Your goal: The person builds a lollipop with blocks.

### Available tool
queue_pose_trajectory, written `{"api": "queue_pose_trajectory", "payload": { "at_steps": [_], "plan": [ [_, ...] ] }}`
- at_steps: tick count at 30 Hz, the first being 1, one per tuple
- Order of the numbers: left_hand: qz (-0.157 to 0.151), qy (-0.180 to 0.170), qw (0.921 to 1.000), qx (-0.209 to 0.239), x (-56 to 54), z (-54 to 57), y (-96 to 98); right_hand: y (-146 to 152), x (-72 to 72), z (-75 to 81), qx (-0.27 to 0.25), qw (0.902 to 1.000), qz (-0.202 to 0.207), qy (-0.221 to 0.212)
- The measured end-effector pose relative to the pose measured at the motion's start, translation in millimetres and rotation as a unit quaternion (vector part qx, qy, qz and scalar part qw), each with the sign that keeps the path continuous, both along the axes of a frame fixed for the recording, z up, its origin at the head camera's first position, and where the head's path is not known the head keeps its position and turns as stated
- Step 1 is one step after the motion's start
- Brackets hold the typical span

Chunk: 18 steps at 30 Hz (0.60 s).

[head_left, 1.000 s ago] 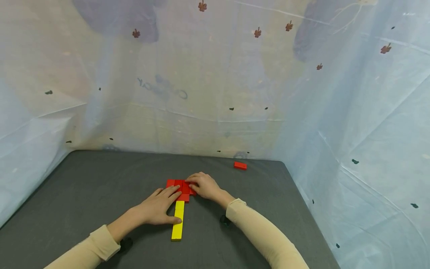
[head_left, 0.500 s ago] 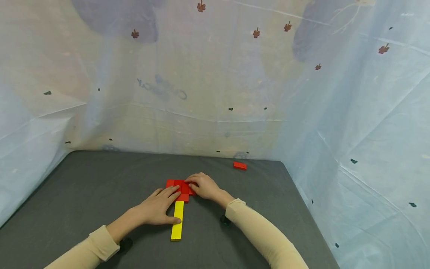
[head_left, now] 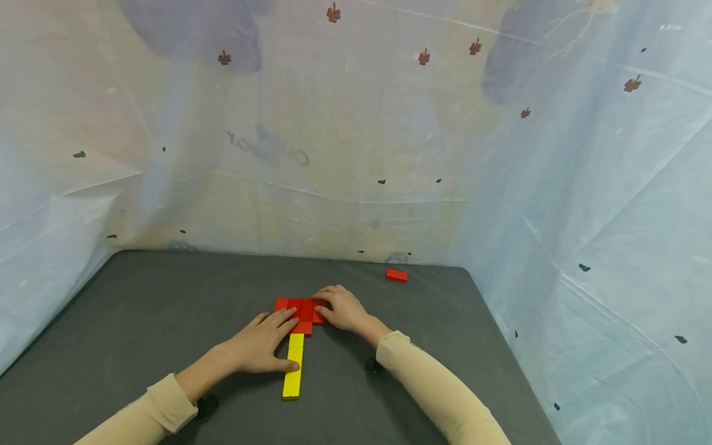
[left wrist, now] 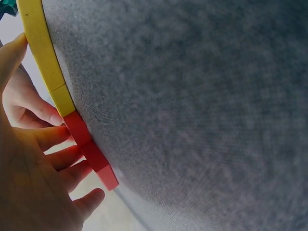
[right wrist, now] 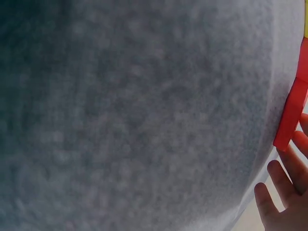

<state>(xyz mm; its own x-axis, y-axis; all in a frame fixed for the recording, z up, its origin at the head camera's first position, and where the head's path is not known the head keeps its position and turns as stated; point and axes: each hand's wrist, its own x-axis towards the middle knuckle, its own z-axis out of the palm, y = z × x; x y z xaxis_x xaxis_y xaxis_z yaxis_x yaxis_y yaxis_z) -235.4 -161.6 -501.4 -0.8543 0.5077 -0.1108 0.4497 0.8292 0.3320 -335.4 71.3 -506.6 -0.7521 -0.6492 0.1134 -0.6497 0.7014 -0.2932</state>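
Observation:
Several flat red blocks (head_left: pixel 301 316) lie edge to edge on the dark table, with a strip of yellow blocks (head_left: pixel 292 386) running from them toward the person. My left hand (head_left: pixel 256 346) is spread with straight fingers, its fingertips on the red blocks and its thumb on the yellow strip. In the left wrist view those fingers reach to the red blocks (left wrist: pixel 94 154). At the right end of the red group, my right hand (head_left: pixel 346 310) has its loosely bent fingers and thumb at a red block (head_left: pixel 319 317). That block (right wrist: pixel 291 113) shows beside the fingers in the right wrist view.
A single red block (head_left: pixel 397 275) lies apart near the back edge of the dark table (head_left: pixel 183 309). Behind and to the right hang pale plastic sheets (head_left: pixel 356 136) with small leaf prints. Dark round objects (head_left: pixel 374 366) sit under both wrists.
My right hand's fingertips have drawn back slightly to the right, showing more of the red blocks. The left hand and the blocks stay where they were.

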Motion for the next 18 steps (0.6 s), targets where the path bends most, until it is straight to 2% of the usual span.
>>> {"api": "queue_pose_trajectory", "payload": {
  "at_steps": [18],
  "plan": [
    [-0.001, 0.004, 1.0000, 0.003, 0.5, -0.2, -1.2, -0.7, -0.2, 1.7, -0.012, 0.9995, -0.008, -0.029]
  ]
}}
